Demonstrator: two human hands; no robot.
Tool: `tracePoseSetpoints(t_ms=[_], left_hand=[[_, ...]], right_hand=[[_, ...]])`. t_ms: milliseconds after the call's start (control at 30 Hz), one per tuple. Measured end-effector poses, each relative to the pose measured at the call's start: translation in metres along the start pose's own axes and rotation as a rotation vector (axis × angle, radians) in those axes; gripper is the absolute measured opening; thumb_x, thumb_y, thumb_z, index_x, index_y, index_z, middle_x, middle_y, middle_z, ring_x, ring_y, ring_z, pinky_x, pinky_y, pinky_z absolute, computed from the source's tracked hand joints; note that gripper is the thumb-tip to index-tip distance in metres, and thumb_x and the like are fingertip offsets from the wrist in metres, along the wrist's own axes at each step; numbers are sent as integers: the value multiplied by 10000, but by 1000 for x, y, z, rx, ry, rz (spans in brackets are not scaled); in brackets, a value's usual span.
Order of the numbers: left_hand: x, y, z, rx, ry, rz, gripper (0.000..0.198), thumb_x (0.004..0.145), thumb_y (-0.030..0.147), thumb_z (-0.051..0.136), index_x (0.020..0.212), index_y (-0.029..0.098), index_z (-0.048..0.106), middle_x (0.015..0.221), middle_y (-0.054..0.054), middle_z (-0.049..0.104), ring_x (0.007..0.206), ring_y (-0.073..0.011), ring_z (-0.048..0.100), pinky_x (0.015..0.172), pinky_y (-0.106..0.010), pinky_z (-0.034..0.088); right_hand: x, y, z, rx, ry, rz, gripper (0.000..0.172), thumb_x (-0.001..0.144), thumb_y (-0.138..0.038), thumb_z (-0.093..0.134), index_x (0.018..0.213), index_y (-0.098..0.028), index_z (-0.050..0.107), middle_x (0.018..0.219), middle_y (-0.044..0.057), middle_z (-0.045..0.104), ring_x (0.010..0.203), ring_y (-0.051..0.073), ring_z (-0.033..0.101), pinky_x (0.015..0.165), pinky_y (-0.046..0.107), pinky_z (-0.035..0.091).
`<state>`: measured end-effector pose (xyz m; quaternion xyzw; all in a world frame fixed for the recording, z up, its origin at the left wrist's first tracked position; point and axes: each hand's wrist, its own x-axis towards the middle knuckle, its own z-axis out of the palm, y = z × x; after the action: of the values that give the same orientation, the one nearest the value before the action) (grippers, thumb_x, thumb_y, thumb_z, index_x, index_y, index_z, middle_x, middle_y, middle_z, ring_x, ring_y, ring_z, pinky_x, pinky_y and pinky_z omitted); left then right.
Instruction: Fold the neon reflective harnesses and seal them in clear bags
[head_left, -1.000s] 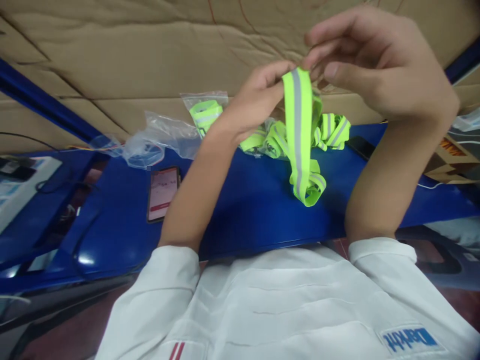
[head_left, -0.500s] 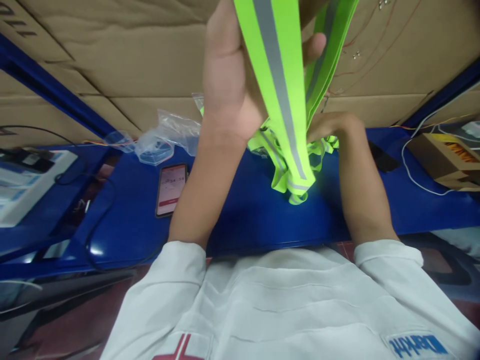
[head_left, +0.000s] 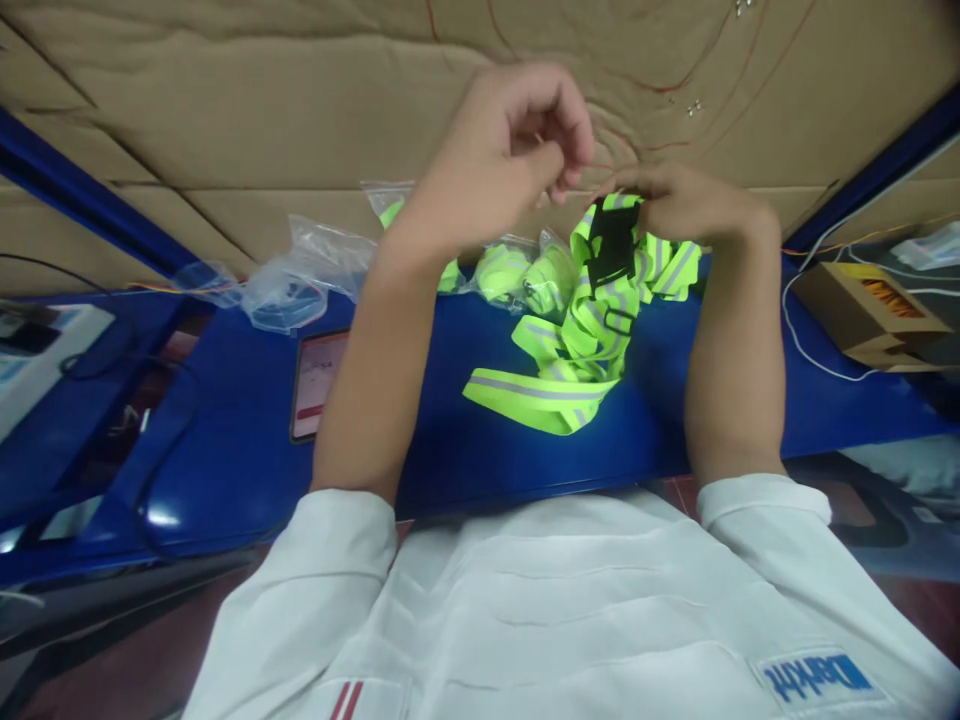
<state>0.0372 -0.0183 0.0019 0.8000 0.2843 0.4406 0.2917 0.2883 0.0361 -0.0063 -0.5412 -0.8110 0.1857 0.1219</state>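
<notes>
A fluorescent yellow-green reflective belt (head_left: 592,325) with a grey stripe hangs bunched from my right hand (head_left: 679,200), its lower loops resting on the blue table. My right fingers are closed around its upper part, beside the black buckle (head_left: 613,240). To the left and a little higher, my left hand (head_left: 536,140) is raised with loosely curled fingers and nothing visible in it. Clear bags (head_left: 504,272) with similar yellow-green belts lie behind, between my forearms.
Crumpled clear plastic bags (head_left: 319,265) lie at the left, near a phone (head_left: 319,385) partly behind my left forearm. A cardboard box (head_left: 870,315) and a white cable (head_left: 806,345) are at the right. Cardboard (head_left: 262,110) lines the back of the blue table (head_left: 480,460).
My left hand has let go of the raised belt length, which has dropped onto the table in loops. My right hand has come up slightly with the buckle now showing.
</notes>
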Motion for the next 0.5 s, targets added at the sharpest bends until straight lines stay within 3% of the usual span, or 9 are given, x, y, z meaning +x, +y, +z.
tracePoseSetpoints(t_ms=[67, 133, 267, 400, 500], left_hand=[[3, -11, 3, 111, 32, -3, 130, 870, 165, 586, 925, 267, 644, 1090, -16, 721, 1056, -216, 676, 973, -355, 548], [4, -22, 3, 172, -29, -51, 126, 899, 241, 640, 1019, 278, 632, 1180, -15, 718, 1107, -226, 670, 966, -358, 530], [3, -28, 4, 220, -248, -226, 257, 907, 441, 732, 1044, 261, 610, 931, -31, 716, 861, -232, 675, 734, -337, 459], [2, -15, 10, 217, -141, -313, 258, 909, 494, 729, 988, 261, 652, 962, -40, 742, 976, -262, 665, 792, -324, 453], [2, -9, 12, 147, -95, -359, 335, 919, 604, 703, 913, 270, 695, 993, -50, 754, 1108, -309, 635, 885, -359, 466]], right_hand=[[-6, -8, -2, 38, 108, -91, 536, 839, -49, 567, 1306, -270, 711, 1192, 26, 759, 997, 230, 715, 1027, 454, 607], [-11, -15, -2, 100, 217, -196, 479, 854, -80, 556, 1278, -245, 707, 1161, 39, 758, 1000, 230, 715, 1007, 441, 612], [-15, -28, -1, 132, 345, -273, 377, 897, -129, 523, 1210, -282, 667, 1291, 13, 723, 1197, 240, 680, 1043, 372, 597], [-16, -37, 2, 31, 404, -135, 301, 939, -220, 538, 1203, -334, 626, 1304, 9, 709, 1186, 258, 663, 994, 363, 611], [-15, -42, 5, -16, 476, -115, 334, 905, -153, 509, 1205, -232, 630, 1264, 80, 713, 1172, 277, 666, 1086, 417, 564]])
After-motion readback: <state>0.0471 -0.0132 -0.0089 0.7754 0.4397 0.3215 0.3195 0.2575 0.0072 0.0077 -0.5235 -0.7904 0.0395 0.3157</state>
